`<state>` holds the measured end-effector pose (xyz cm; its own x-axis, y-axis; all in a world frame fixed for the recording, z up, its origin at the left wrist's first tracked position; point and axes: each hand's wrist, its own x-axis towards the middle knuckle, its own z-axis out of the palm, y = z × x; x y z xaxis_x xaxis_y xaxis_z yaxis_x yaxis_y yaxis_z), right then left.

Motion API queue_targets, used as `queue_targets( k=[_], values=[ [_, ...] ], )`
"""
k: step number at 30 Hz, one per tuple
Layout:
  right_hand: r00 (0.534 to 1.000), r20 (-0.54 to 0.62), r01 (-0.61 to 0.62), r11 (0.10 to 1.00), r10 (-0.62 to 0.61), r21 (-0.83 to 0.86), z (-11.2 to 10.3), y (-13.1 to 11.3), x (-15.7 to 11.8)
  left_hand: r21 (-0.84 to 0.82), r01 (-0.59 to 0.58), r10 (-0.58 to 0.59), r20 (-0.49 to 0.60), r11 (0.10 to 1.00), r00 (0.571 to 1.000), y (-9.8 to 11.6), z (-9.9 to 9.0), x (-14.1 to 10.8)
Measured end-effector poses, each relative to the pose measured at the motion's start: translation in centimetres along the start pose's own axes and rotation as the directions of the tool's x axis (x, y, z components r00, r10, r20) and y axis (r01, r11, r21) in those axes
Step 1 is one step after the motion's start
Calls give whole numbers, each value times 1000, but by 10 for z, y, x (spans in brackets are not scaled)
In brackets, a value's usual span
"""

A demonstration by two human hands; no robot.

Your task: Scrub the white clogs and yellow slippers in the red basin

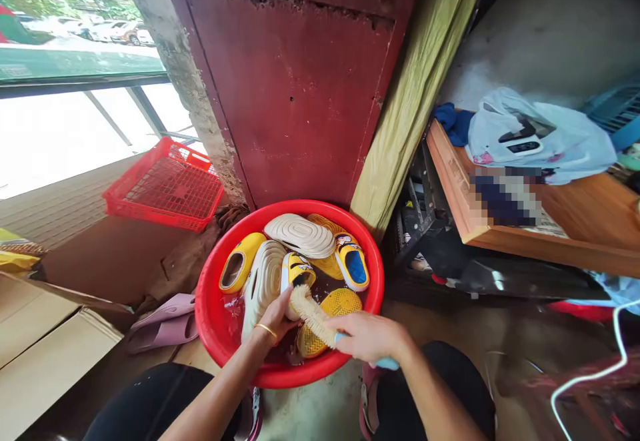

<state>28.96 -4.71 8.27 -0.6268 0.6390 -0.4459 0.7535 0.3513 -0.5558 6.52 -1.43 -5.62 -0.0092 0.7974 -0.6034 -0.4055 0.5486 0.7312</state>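
Observation:
My left hand (275, 317), with a gold bangle at the wrist, is closed on a yellow-and-white shoe (301, 267) with cartoon figures. My right hand (367, 335) grips the blue handle of a scrub brush (314, 317); its pale bristles lie against or just over the heel of the shoe, I cannot tell which. Both hands are over a red basin (206, 301) holding dark water. Around them in the basin are a cream slipper (299, 234) sole up, another cream slipper (263, 287), a yellow clog (243, 262), a yellow shoe with blue lining (353, 264) and a yellow sole (343, 302).
A red plastic crate (170, 187) sits on cardboard at the left, with pink slippers (163, 324) below it. Behind the basin stands a dark red door (295, 87). A wooden tray-like tabletop (590, 211) at the right bears a white plastic bag (545, 127). A white cable (620, 354) hangs lower right.

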Motion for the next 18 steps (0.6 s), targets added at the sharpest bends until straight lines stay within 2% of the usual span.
queue_targets(
  k=[3,6,9,11,15,18],
  values=[
    [981,-194,-2,996,18,85,-9,7,-1,25,-43,43,2,999,999,-8,-2,0],
    [921,-381,-82,997,76,0,6,10,27,113,-210,210,14,971,978,-20,-5,-3],
    [866,-461,-271,957,195,-105,24,14,64,225,-345,340,64,911,938,-27,-7,-11],
    [838,-494,-318,943,233,-94,26,18,81,257,-345,337,77,903,938,-27,-7,-17],
    [806,-529,-300,954,264,18,13,31,87,286,-334,310,128,898,942,-10,-8,-31],
    [784,-545,-281,953,297,114,6,39,77,398,-402,393,108,825,913,17,-13,-38]
  ],
)
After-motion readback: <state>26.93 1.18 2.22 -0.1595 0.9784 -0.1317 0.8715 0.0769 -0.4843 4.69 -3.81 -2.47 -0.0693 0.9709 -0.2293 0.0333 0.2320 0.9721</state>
